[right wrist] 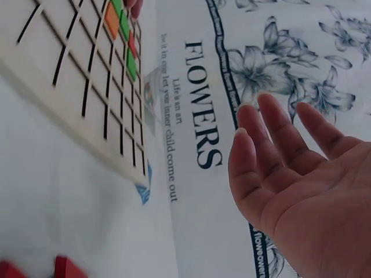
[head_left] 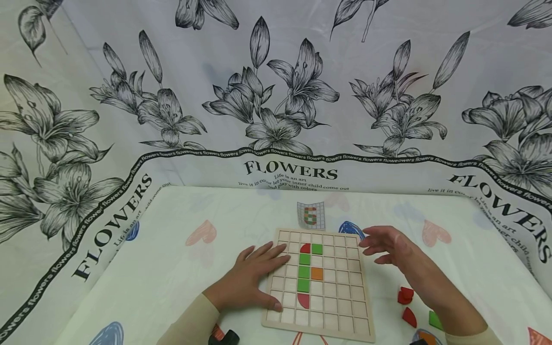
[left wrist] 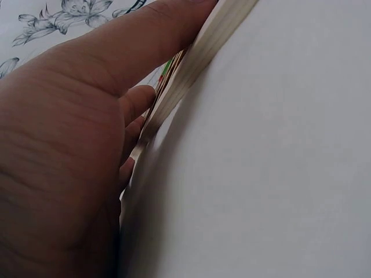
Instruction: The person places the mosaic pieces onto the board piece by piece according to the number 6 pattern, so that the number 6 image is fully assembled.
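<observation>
A wooden grid board (head_left: 340,290) lies on the table. My left hand (head_left: 250,280) rests over its left edge, fingers spread and thumb lower down on the frame. In the left wrist view, the thumb (left wrist: 156,43) lies along the board's edge. One column on the board has a red rounded piece (head_left: 305,248) at the top, several green squares (head_left: 304,272) below, and another red rounded piece (head_left: 304,301) at the bottom. Beside it sit a green square (head_left: 316,249) and an orange square (head_left: 316,273). My right hand (right wrist: 313,197) hovers right of the board, fingers loosely bent, holding nothing.
Behind the board lies a small pattern card (head_left: 310,215) with a coloured figure on a grid. Loose red pieces (head_left: 405,295) and a green piece (head_left: 435,320) lie near the right forearm. A flower-printed cloth (head_left: 280,96) hangs behind the table.
</observation>
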